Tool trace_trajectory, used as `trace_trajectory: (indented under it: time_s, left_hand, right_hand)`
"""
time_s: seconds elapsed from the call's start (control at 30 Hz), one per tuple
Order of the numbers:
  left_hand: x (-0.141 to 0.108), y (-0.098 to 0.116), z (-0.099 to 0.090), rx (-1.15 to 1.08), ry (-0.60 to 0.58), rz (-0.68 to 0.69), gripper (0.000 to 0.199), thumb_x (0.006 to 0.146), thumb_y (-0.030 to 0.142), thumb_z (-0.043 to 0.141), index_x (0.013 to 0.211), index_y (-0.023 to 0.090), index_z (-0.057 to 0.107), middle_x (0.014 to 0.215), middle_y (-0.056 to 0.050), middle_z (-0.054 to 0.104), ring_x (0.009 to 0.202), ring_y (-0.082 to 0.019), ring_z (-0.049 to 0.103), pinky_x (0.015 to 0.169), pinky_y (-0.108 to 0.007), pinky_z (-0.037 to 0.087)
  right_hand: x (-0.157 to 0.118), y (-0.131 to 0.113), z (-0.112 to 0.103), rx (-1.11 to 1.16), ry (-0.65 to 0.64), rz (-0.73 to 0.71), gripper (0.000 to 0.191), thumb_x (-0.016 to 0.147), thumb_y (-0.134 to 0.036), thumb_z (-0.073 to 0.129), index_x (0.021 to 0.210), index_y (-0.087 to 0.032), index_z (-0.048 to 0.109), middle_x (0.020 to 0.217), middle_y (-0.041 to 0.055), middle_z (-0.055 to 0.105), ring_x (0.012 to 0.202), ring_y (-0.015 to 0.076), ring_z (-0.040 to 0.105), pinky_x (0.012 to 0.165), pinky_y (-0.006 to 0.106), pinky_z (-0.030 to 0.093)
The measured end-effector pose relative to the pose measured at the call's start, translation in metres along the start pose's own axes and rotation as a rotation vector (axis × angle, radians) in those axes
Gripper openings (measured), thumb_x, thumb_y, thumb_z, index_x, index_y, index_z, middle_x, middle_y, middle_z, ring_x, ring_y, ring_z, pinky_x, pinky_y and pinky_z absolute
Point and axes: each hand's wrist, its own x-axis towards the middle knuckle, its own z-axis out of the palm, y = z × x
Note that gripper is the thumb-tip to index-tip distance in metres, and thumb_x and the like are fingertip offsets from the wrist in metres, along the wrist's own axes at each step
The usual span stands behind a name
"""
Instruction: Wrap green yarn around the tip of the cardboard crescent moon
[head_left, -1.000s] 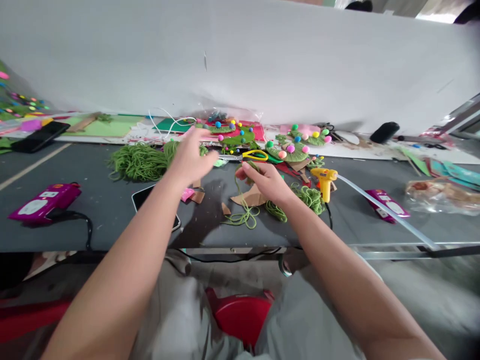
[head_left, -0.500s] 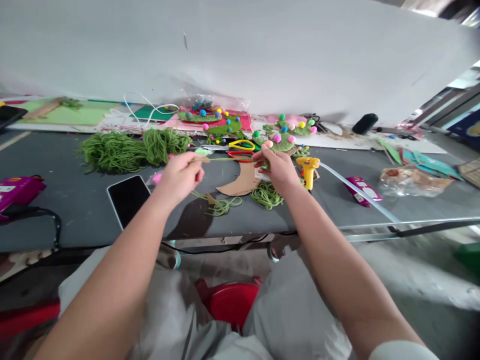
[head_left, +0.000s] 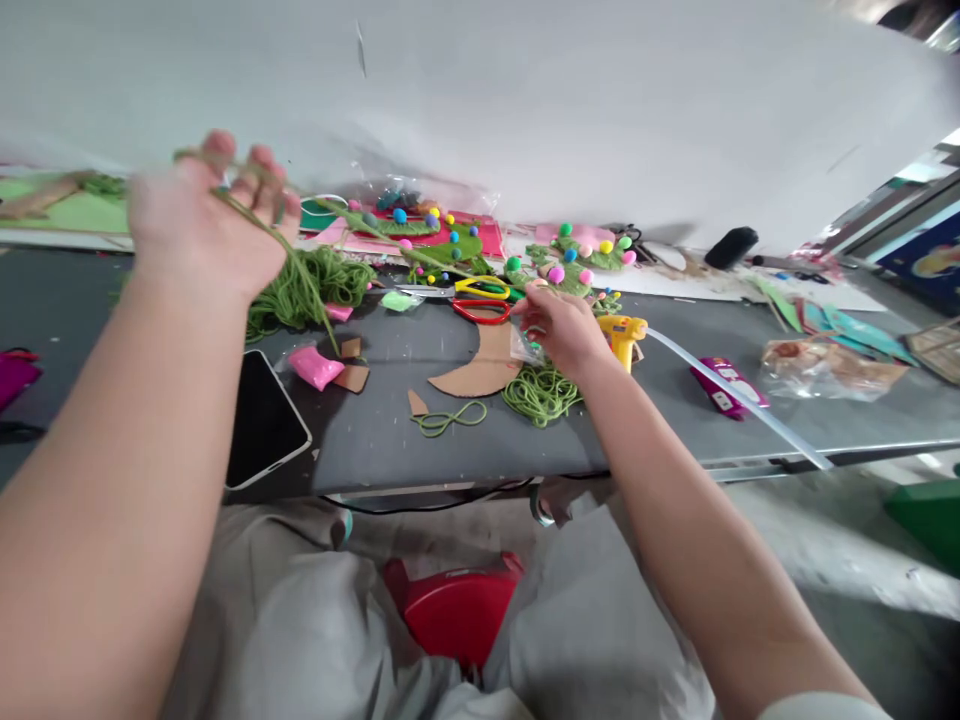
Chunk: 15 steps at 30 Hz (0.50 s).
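Fingers of the left hand (head_left: 214, 215), upper left of the frame, are loosely curled and grasp a green strand (head_left: 371, 233) that lies across them; motion blur hides whether the thumb pins it too. Right of centre, the right hand (head_left: 562, 325) has its fingertips drawn together on the other end, though how much yarn sits inside cannot be told. Between them the strand slants down over the middle of the frame, and a loose tail hangs from the left hand toward the pink packet (head_left: 315, 367).

Good handling here would likely mean letting the right fingertips anchor while the left hand draws out evenly, with enough tension to lift the strand clear of the yellow handle (head_left: 482, 288) and red handle (head_left: 481, 312) of the scissors, but not so much that it slips. Guiding the hanging tail away from the cardboard scraps (head_left: 352, 377) should lessen snagging.

Below the right hand, a green yarn coil (head_left: 541, 395) lies beside the cardboard crescent (head_left: 487, 365); keeping its turns apart would help avoid knots. A small yarn loop (head_left: 465, 413) sits at lower centre. The yellow glue gun (head_left: 622, 335), just right of the right hand, calls for care, since its nozzle may be hot.
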Motion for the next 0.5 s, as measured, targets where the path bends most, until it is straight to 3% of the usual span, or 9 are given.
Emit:
trace_trajectory:
  time_s: [0.1,0.17,0.23,0.27,0.3,0.37,0.43,0.5]
  left_hand:
    - [0.032,0.008,0.007,0.065,-0.042,0.089,0.038,0.102,0.022,0.009,0.119,0.029,0.043,0.127,0.011,0.061,0.109,0.003,0.060,0.090,-0.017,0.053]
    - [0.045,0.000,0.008,0.207,-0.066,0.119,0.028,0.099,0.020,0.025,0.115,0.026,0.046,0.121,0.009,0.063,0.104,-0.001,0.061,0.091,-0.021,0.053]
    - [0.047,-0.018,0.005,0.436,-0.003,0.162,0.015,0.091,0.018,0.047,0.104,0.019,0.054,0.101,0.001,0.063,0.090,-0.009,0.061,0.088,-0.028,0.053]
    - [0.043,-0.027,0.003,0.537,0.036,0.198,0.014,0.086,0.015,0.055,0.100,0.017,0.057,0.096,0.000,0.063,0.085,-0.011,0.060,0.087,-0.031,0.053]
    - [0.037,-0.037,0.001,0.636,-0.001,0.214,0.020,0.081,0.012,0.062,0.100,0.016,0.060,0.098,0.000,0.065,0.086,-0.011,0.060,0.088,-0.032,0.052]
    - [0.019,-0.053,-0.001,0.857,-0.029,0.223,0.026,0.075,0.005,0.064,0.100,0.013,0.065,0.097,-0.001,0.070,0.085,-0.012,0.060,0.089,-0.033,0.051]
    - [-0.003,-0.063,0.001,0.988,-0.212,0.218,0.020,0.083,0.002,0.056,0.097,0.009,0.068,0.090,-0.003,0.073,0.082,-0.012,0.062,0.085,-0.030,0.051]
    - [-0.024,-0.068,0.004,0.903,-0.319,0.147,0.023,0.088,0.004,0.049,0.099,0.009,0.069,0.090,-0.004,0.074,0.078,-0.012,0.066,0.078,-0.028,0.053]
  right_hand:
    - [-0.008,0.002,0.003,-0.304,-0.097,-0.069,0.033,0.089,-0.047,0.068,0.077,-0.017,0.067,0.084,0.0063,0.067,0.071,0.0133,0.057,0.061,0.027,0.042]
    - [-0.015,0.004,0.008,-0.520,-0.196,-0.165,0.030,0.087,-0.046,0.071,0.082,-0.016,0.067,0.083,0.0040,0.065,0.070,0.0128,0.053,0.065,0.028,0.042]
    - [-0.023,0.006,0.014,-0.652,-0.380,-0.237,0.028,0.086,-0.043,0.072,0.088,-0.016,0.068,0.083,0.0024,0.065,0.069,0.0124,0.052,0.066,0.028,0.041]
    - [-0.027,0.008,0.019,-0.682,-0.481,-0.250,0.027,0.087,-0.042,0.072,0.092,-0.016,0.069,0.085,0.0024,0.066,0.071,0.0126,0.053,0.067,0.028,0.042]
    - [-0.030,0.010,0.024,-0.697,-0.567,-0.253,0.027,0.087,-0.041,0.071,0.096,-0.016,0.070,0.087,0.0028,0.068,0.072,0.0131,0.054,0.068,0.028,0.042]
    - [-0.035,0.014,0.037,-0.705,-0.645,-0.260,0.023,0.090,-0.036,0.068,0.100,-0.015,0.071,0.089,0.0036,0.070,0.074,0.0136,0.057,0.071,0.028,0.043]
    - [-0.036,0.020,0.049,-0.674,-0.602,-0.291,0.018,0.091,-0.030,0.064,0.099,-0.016,0.070,0.088,0.0032,0.070,0.074,0.0129,0.056,0.073,0.028,0.044]
    - [-0.034,0.025,0.059,-0.630,-0.533,-0.325,0.014,0.091,-0.026,0.060,0.094,-0.016,0.069,0.085,0.0019,0.068,0.072,0.0122,0.054,0.072,0.027,0.043]
